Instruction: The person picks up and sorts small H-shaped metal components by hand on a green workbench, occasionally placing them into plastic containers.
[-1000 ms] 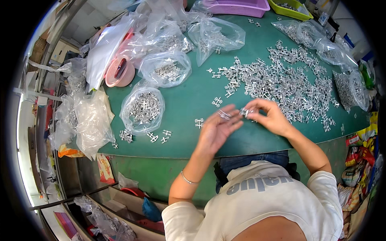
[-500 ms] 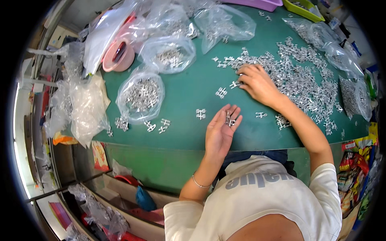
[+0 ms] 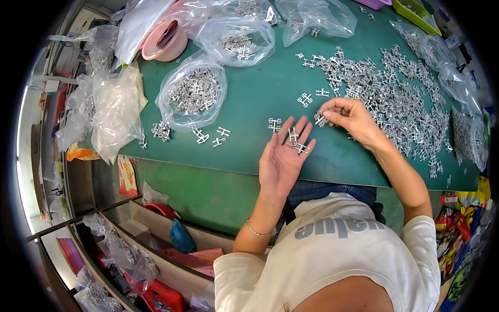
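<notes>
Head view: I take the big pile of silvery metal pieces (image 3: 387,96) on the green desk (image 3: 249,99) as landmark. By its left edge I see the right hand (image 3: 355,120), its grip pinching one metal piece (image 3: 320,118) between thumb and fingers. Farther left of the pile, the left hand (image 3: 281,162) lies palm up, grip spread, with loose pieces (image 3: 293,137) across its fingers. Nearer the wearer than the pile, grey lettering (image 3: 338,229) crosses a white shirt (image 3: 338,260); colourful printed packets (image 3: 455,222) sit toward the pile's lower right.
</notes>
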Demonstrator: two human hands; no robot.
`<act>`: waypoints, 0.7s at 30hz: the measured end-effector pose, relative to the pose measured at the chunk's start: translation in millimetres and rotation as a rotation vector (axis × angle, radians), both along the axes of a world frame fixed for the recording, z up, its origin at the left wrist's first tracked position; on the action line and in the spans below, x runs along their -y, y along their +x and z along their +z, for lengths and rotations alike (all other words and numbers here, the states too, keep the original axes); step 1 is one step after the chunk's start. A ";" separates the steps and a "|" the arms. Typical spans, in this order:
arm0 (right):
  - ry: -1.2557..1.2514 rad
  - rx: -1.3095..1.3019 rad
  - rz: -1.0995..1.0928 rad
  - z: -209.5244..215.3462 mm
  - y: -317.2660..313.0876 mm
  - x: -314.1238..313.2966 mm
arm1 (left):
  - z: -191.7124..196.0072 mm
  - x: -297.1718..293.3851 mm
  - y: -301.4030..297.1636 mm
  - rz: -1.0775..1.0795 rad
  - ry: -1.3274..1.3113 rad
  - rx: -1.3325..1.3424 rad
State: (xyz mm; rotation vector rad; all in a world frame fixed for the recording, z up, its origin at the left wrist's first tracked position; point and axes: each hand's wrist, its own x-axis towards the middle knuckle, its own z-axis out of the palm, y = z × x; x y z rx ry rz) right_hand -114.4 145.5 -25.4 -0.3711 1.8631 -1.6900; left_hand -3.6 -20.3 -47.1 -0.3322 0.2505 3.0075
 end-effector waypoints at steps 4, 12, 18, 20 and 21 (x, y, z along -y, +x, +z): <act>-0.034 0.097 0.043 7.7 10.5 7.6 | 1.9 0.0 1.6 -0.012 -0.020 -0.003; -0.101 0.080 0.031 4.0 22.1 9.6 | -4.1 2.3 4.8 -0.055 -0.266 0.080; 0.394 -0.530 0.036 6.0 3.1 -9.7 | 4.3 20.4 1.4 0.116 -1.487 0.205; 0.496 -0.815 0.075 4.5 -4.4 -15.7 | 7.7 24.8 -6.0 0.237 -2.167 0.140; 0.535 -0.923 0.022 5.9 -9.5 -12.4 | 5.6 27.6 -9.2 0.227 -2.247 0.112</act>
